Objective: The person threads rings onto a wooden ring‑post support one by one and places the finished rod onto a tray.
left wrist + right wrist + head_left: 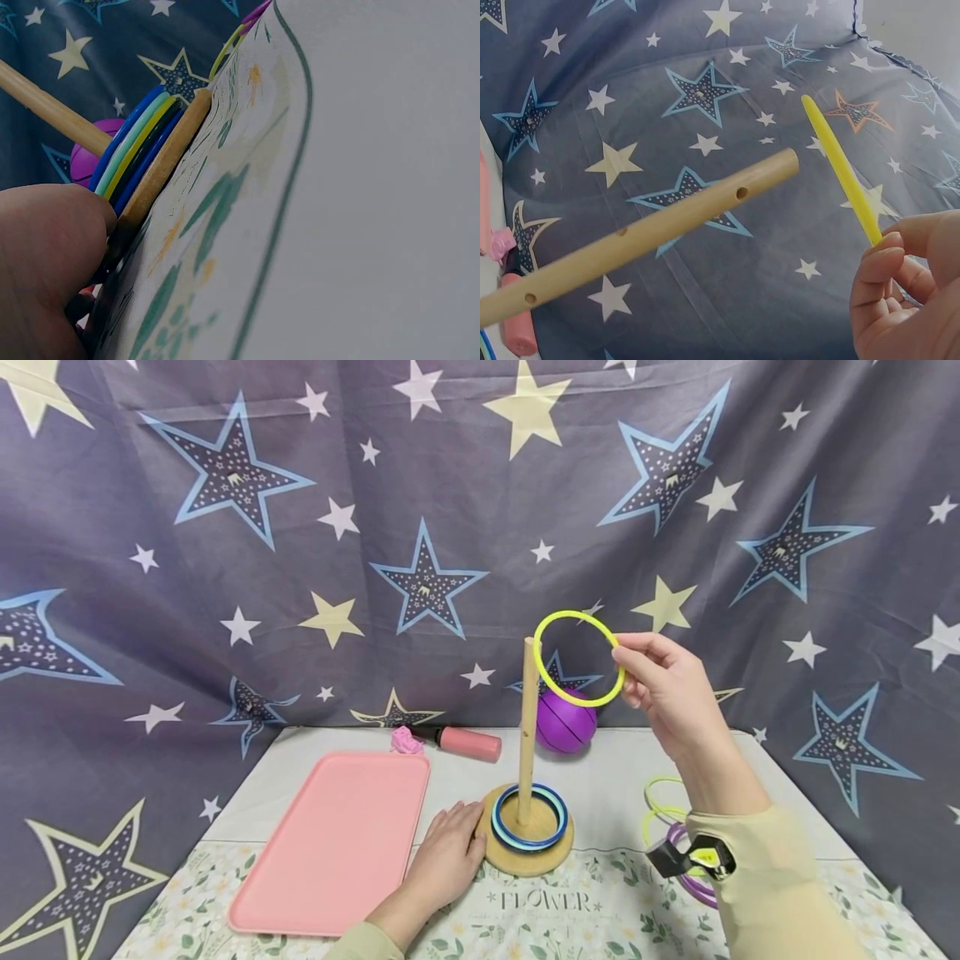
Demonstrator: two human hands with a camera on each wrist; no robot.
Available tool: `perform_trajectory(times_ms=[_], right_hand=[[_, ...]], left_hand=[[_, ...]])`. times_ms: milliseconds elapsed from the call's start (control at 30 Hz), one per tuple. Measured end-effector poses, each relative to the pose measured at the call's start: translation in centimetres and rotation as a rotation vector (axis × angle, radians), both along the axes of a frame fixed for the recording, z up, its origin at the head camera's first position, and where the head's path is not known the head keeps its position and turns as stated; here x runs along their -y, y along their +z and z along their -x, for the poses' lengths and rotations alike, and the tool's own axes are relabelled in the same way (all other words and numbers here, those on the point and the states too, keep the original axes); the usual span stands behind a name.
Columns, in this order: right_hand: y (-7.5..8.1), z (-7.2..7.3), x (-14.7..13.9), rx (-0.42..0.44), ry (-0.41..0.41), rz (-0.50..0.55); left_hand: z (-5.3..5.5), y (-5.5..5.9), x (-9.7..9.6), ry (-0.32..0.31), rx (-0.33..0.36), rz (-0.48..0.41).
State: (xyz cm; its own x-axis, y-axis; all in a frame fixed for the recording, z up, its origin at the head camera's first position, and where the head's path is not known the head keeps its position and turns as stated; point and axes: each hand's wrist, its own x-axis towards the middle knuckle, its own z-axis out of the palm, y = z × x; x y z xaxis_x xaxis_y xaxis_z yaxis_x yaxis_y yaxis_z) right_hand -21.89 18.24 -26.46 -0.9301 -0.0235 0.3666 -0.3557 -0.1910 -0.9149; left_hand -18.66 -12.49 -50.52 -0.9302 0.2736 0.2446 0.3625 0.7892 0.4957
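Note:
My right hand (670, 687) pinches a yellow-green toss ring (577, 701) between thumb and fingers, held up at the right of the wooden post (528, 735), near its top. The right wrist view shows this ring (842, 169) almost edge-on, apart from the post's end. Several stacked rings (125, 148), blue, mint and yellow, circle the bottom of the post on its round wooden base (525, 864). Beside the base, my left hand (448, 850) lies with its fingers extended, fingertips right at the base's left edge.
A pink tray (330, 843) lies on the left. Behind are a pink cylinder with a black end (470, 742), a small pink lump (407, 741) and a purple ball (566, 722). More yellow and purple rings (697, 890) lie at right, partly hidden by my forearm. A starry curtain (465, 485) hangs behind.

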Motion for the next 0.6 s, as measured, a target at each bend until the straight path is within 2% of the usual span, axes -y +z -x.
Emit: perform_trajectory(times_ms=[600], right_hand=[[-1.2,1.0,3.1,0.018,-0.004,0.000]], left_hand=[[0.0,-0.2,0.0,0.005,0.005,0.016]])
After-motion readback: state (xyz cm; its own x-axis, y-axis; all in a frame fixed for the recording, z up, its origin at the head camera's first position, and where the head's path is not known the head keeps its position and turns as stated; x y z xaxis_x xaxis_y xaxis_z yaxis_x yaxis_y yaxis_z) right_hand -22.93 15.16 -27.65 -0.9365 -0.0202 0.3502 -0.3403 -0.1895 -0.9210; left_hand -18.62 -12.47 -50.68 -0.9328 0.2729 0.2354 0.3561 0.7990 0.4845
